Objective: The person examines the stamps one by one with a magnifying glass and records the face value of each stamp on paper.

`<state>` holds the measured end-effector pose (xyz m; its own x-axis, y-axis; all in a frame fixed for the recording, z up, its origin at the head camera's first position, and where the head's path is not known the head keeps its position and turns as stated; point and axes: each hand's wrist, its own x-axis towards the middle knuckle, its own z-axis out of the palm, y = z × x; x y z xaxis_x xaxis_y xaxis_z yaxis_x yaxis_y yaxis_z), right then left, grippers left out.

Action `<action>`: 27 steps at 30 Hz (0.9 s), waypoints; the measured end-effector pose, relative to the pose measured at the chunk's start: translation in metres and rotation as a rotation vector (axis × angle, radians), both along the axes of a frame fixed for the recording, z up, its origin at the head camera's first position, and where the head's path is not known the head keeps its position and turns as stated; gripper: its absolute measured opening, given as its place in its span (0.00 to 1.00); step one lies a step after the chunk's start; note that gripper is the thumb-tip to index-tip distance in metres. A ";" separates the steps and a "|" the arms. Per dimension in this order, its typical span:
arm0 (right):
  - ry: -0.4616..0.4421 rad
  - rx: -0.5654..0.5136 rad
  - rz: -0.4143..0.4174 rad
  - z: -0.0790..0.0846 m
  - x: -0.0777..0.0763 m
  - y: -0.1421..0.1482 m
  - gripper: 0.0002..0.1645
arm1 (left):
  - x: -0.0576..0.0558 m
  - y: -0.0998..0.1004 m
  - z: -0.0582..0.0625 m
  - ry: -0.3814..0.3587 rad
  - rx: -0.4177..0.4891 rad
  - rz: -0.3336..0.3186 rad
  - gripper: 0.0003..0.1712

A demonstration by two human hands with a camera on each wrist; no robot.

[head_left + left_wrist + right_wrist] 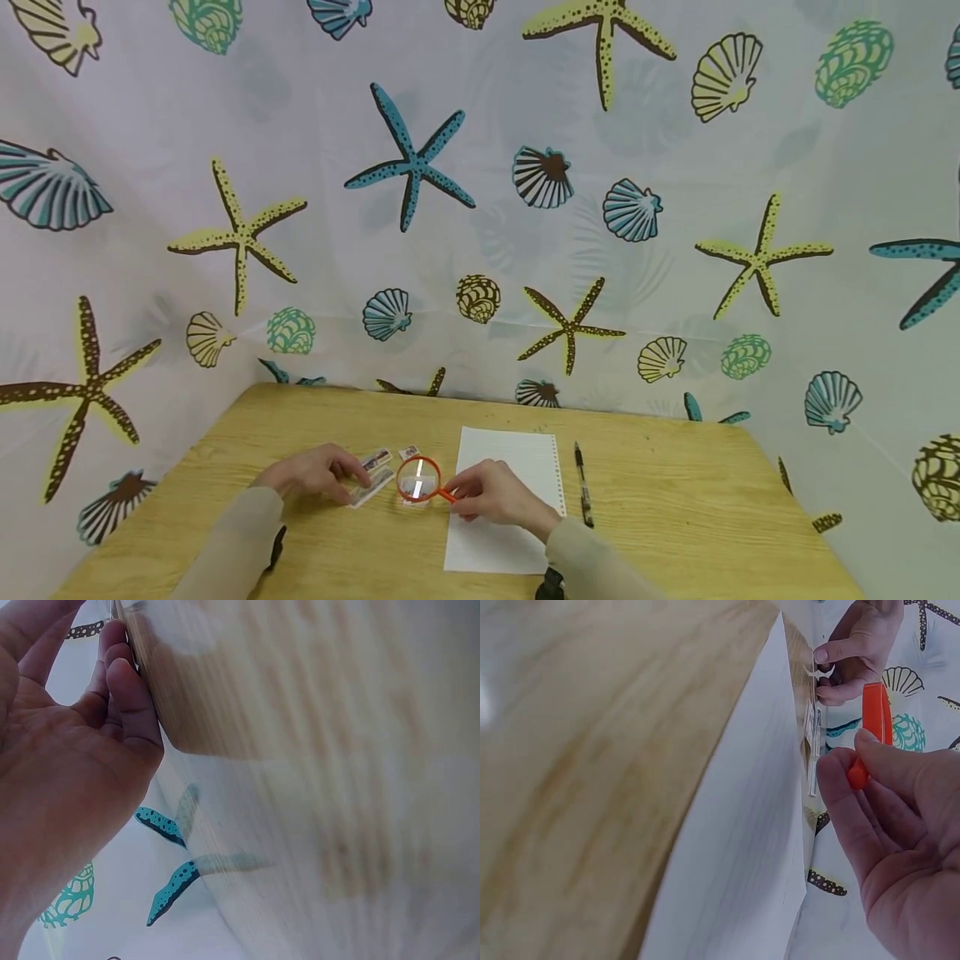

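Observation:
My right hand (498, 496) pinches the handle of an orange-rimmed magnifying glass (418, 480) between thumb and fingertips. Its round lens is over a small white-edged picture piece (415, 502), which shows partly below the rim. To the left, my left hand (317, 473) reaches to the table, its fingertips at a larger stamp-like picture (373, 487). Another such picture (377, 459) lies just behind it, and a smaller one (409, 452) sits beyond the lens. In the right wrist view the glass (876, 712) is seen edge-on, its handle end between thumb and index finger.
A sheet of white paper (517, 537) with a perforated right edge lies under my right hand. Right of it is a black pen (583, 485). The wooden table (690, 500) is bordered by a hanging cloth (480, 250) printed with starfish and shells.

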<state>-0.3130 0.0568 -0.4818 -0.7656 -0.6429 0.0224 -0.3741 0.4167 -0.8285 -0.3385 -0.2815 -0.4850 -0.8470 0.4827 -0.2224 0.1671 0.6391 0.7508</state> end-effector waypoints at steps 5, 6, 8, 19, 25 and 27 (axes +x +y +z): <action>-0.008 0.019 0.019 0.000 0.004 -0.010 0.13 | 0.000 -0.001 -0.001 0.013 0.011 -0.019 0.16; -0.014 0.023 0.021 0.000 0.005 -0.012 0.13 | 0.000 -0.001 -0.002 0.014 0.011 -0.021 0.16; -0.010 0.029 0.031 0.000 0.007 -0.015 0.13 | -0.001 -0.001 -0.002 0.014 0.014 -0.022 0.16; 0.083 0.053 0.073 -0.003 0.011 -0.030 0.12 | 0.001 -0.001 -0.001 0.027 0.064 -0.058 0.16; 0.156 0.076 0.101 -0.004 0.014 -0.038 0.12 | -0.001 -0.001 -0.002 0.014 0.045 -0.050 0.17; 0.157 0.065 0.108 -0.005 0.014 -0.041 0.12 | 0.000 0.000 0.000 0.019 0.043 -0.053 0.17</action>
